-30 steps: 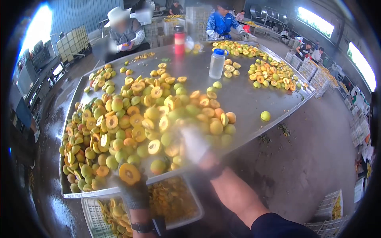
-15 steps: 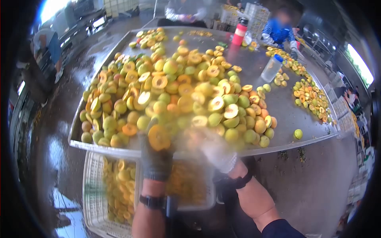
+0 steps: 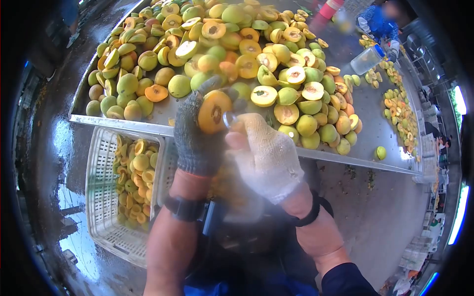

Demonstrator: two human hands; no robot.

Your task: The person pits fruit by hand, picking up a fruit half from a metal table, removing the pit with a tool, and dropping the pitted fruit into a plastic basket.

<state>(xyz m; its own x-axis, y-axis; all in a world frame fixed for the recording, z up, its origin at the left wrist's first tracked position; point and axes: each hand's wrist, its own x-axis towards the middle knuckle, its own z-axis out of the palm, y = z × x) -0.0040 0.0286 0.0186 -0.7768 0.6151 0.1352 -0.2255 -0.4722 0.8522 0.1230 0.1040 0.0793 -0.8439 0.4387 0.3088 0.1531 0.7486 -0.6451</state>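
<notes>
My left hand [image 3: 192,140], in a dark grey knitted glove, is closed around a peach half [image 3: 212,109]. Its yellow cut face with a brown stone hollow is turned to the right. My right hand [image 3: 269,155], in a white glove with the thumb tip bare, grips a small tool [image 3: 228,119] whose shiny, curved metal end shows at the edge of the peach half. The tool's handle is hidden in the fist. Just beyond both hands, a large pile of whole and halved peaches [image 3: 286,113] covers much of the metal table [image 3: 163,109].
Below the table's front edge, a white plastic crate [image 3: 101,197] holds peach halves. A second container under my forearms is blurred. On the table's right stand a blue-capped bottle [image 3: 365,60], a red flask [image 3: 330,9] and more halves [image 3: 395,118]. A person in blue [image 3: 380,24] works at the far right.
My view has tilted down, so the table sits higher in the picture. My right hand has come up beside the peach half in my left hand, and the metal tool end now shows.
</notes>
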